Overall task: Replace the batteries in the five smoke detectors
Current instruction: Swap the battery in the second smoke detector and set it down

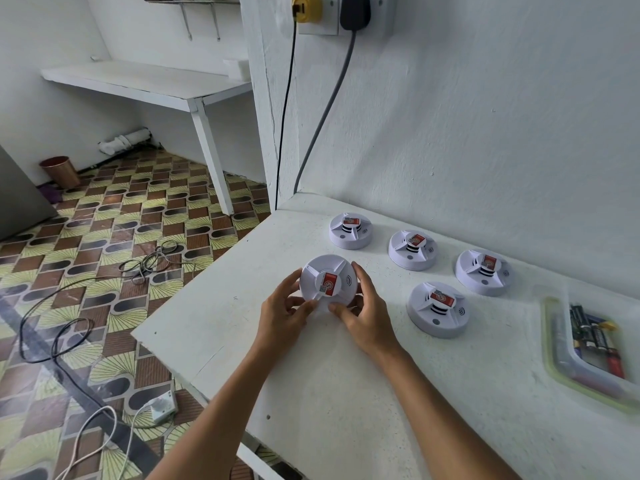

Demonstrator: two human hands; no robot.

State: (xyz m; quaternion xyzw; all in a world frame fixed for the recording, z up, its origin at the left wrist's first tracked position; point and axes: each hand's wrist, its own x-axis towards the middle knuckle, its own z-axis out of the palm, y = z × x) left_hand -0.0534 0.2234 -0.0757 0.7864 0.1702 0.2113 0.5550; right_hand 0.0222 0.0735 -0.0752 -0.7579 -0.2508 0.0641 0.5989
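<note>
Early in the job, by the look of it. One smoke detector [328, 284] held up off the worktop [346, 393] near its left edge, face toward the camera, red label showing. Left hand [282, 315] gripping its left rim, fingers [294, 301] curled against the lower edge; right hand [362, 315] wrapped round the right rim, thumb pressed on the near part of the face. Both sets of fingers clamped on the casing, probably to twist or pry the body from its base. No seam open as yet, no battery bay on show.

Four other detectors sitting face up on the worktop to the right: far-left detector [350, 231], second detector [412, 250], far-right detector [482, 271], near detector [438, 309]. All closed, all apart from one another. Impossible to tell from outside whether any holds fresh cells.

Batteries [594, 336] lying in a clear tray [554, 355] at the right edge, well apart from the hands. No loose cells out on the worktop, so likely all five left to do.
</note>
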